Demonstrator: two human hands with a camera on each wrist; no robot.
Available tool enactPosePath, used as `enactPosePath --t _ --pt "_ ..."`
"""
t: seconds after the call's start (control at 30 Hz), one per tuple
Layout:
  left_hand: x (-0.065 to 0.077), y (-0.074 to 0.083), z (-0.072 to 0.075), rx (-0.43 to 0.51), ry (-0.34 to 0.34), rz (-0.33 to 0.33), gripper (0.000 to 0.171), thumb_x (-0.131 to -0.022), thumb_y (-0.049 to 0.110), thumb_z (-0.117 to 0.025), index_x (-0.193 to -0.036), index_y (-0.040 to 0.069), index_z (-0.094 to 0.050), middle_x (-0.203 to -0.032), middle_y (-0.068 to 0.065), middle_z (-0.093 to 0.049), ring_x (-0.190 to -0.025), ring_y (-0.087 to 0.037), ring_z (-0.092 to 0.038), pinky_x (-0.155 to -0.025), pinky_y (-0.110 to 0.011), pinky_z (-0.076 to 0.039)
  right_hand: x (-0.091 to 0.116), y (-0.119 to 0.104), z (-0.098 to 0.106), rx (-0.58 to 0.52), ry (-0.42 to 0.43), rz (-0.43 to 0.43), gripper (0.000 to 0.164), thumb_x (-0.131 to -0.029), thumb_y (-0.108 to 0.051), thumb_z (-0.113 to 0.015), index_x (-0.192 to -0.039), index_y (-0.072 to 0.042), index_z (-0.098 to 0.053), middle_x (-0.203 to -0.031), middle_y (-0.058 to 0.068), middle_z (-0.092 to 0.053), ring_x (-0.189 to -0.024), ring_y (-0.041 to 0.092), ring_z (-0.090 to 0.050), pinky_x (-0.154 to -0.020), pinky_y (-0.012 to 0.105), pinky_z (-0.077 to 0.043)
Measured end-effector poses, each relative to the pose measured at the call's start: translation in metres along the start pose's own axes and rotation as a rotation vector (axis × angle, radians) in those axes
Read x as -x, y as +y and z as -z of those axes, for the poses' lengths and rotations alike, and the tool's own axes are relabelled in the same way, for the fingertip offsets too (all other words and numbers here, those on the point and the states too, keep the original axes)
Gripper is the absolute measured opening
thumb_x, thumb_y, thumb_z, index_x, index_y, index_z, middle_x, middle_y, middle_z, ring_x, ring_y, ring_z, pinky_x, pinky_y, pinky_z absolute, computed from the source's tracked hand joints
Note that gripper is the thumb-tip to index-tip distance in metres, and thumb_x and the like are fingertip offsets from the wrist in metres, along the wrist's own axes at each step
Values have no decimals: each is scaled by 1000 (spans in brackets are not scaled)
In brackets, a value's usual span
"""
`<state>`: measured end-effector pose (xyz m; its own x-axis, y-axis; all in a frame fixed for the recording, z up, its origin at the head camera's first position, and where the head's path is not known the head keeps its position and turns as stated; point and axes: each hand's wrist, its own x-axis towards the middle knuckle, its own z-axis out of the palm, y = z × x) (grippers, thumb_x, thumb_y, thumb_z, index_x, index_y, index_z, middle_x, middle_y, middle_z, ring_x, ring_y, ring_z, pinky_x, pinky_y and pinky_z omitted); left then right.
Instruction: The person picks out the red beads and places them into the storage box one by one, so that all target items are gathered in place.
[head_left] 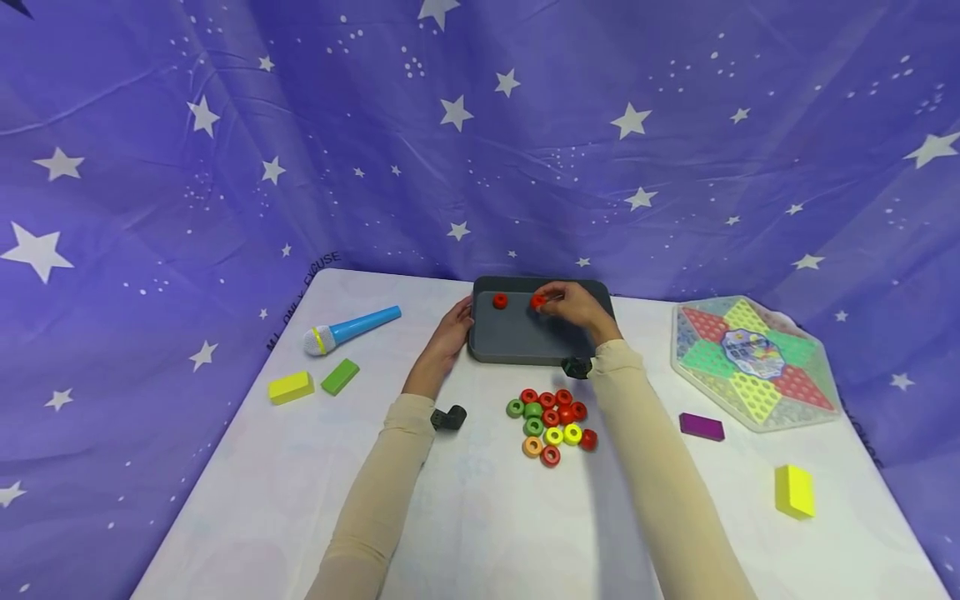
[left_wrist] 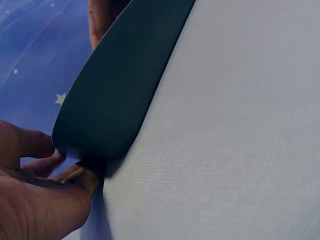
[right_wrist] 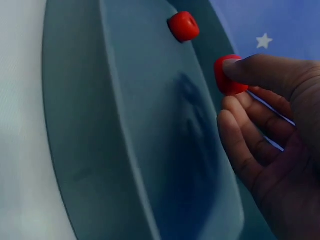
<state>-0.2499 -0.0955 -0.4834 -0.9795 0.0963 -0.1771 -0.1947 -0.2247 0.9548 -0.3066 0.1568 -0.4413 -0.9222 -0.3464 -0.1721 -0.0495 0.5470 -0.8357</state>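
My left hand (head_left: 450, 335) is at the left side of a dark grey tray (head_left: 517, 361). In the left wrist view, the thumb and curled fingers of that hand (left_wrist: 42, 195) grip the tray's corner. Over the tray, my right hand (head_left: 576, 307) pinches a red bead (head_left: 537, 302) between thumb and fingers. The right wrist view has this bead (right_wrist: 231, 80) raised above the tray floor, the hand's shadow falling below it. Another red bead (head_left: 500, 301) lies in the tray near its back left.
Several loose red, green, yellow and orange beads (head_left: 551, 418) lie in front of the tray. To the left are a toy microphone (head_left: 356, 329), a yellow block (head_left: 291, 388) and a green block (head_left: 341, 377). A star-patterned game board (head_left: 753, 362), purple block (head_left: 702, 427) and yellow block (head_left: 794, 492) are right.
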Motion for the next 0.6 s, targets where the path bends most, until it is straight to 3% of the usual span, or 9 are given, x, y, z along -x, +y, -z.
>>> enactPosePath --t 0.17,0.4,0.6 --pt "2 0 -1 -18 0 -6 55 -97 -6 -32 -151 5 -27 -154 -19 -32 -140 -29 -33 -115 -43 -26 -12 3 -12 -72 19 -30 33 -90 -7 -64 -123 -2 -61 -114 18 -62 -94 24 -60 -81 31 -52" --pt "1 -3 -2 -3 -16 -17 55 -97 -8 -32 -151 2 -26 -153 -21 -32 -139 -31 -33 -114 -45 -28 -22 5 -23 -92 66 -54 35 -89 -4 -65 -123 2 -60 -111 19 -62 -85 17 -59 -71 24 -51" --pt "-2 -4 2 4 -20 -32 55 -97 -8 -32 -151 2 -26 -152 -21 -33 -139 -30 -34 -114 -45 -29 -28 2 -28 -102 92 -72 34 -90 -4 -65 -123 2 -60 -115 20 -62 -85 19 -58 -69 23 -49"
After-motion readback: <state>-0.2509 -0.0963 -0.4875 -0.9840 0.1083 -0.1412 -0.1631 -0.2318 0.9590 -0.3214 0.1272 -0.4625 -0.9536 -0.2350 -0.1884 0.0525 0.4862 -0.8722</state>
